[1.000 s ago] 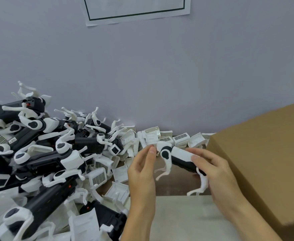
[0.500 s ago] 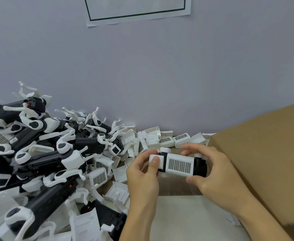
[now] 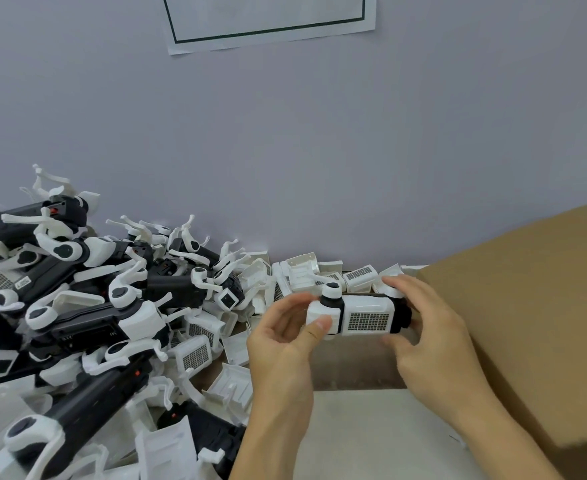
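Both hands hold one black and white plastic device [image 3: 361, 315] level in front of me, above the table. Its white grille cover with a dotted panel faces me. My left hand [image 3: 285, 344] pinches the device's white left end between thumb and fingers. My right hand [image 3: 430, 337] grips the black right end, fingers curled over the top and thumb underneath. A round white and black knob stands up near the device's left end.
A big heap of assembled black and white devices [image 3: 77, 317] fills the left side. Loose white grille covers [image 3: 320, 275] lie along the grey wall. A brown cardboard box [image 3: 534, 306] stands at the right. A pale table surface [image 3: 371, 434] lies below my hands.
The device has been turned in my hands: a second ago its curved white arms hung down, now the grille cover faces me. Both hands have closed in on its ends.
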The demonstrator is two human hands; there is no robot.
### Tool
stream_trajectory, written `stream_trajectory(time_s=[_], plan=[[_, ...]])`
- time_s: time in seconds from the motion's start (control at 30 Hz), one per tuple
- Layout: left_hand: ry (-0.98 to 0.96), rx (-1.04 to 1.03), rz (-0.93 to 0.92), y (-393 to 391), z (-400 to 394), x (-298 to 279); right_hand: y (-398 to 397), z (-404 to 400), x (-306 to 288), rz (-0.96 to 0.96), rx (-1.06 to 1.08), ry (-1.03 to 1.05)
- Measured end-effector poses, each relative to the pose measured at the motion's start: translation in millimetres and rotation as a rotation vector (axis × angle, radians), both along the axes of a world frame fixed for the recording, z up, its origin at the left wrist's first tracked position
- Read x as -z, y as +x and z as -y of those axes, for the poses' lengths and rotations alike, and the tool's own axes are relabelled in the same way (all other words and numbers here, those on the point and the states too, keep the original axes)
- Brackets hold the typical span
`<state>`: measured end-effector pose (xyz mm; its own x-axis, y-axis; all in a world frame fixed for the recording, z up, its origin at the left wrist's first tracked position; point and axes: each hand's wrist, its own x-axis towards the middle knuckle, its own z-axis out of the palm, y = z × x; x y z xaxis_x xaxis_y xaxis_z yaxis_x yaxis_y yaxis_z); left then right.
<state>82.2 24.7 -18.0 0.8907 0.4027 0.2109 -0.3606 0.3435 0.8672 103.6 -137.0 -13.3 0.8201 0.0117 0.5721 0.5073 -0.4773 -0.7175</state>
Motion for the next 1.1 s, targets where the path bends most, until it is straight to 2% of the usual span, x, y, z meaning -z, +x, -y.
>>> stream_trajectory(time_s=[0.27,0.37,0.53,0.67,0.8,1.0,1.1], plan=[[0.394,0.03,0.092,-11.8,16.0,-23.6,3.8,-1.0,15.0,-0.123,-0.051,-0.075],[0.502,-0.006,0.124,-13.5,24.9,-29.1,7.4,0.5,22.4,-0.161,-0.074,-0.135],[0.581,-0.047,0.163,-14.2,25.6,-32.2,6.0,-1.0,23.9,-0.174,-0.11,-0.079],[0.504,-0.191,0.124,-9.3,14.3,-28.6,2.0,-3.3,17.6,-0.117,-0.113,0.031],[0.296,-0.303,0.003,-3.0,4.7,-17.2,0.0,-5.1,8.9,0.016,-0.022,0.165],[0.098,-0.231,-0.17,2.9,5.9,-7.6,-4.9,-5.1,4.3,-0.017,-0.033,0.207],[0.056,-0.215,-0.216,3.8,5.2,-5.5,-7.3,-4.0,5.2,-0.003,-0.086,0.111]])
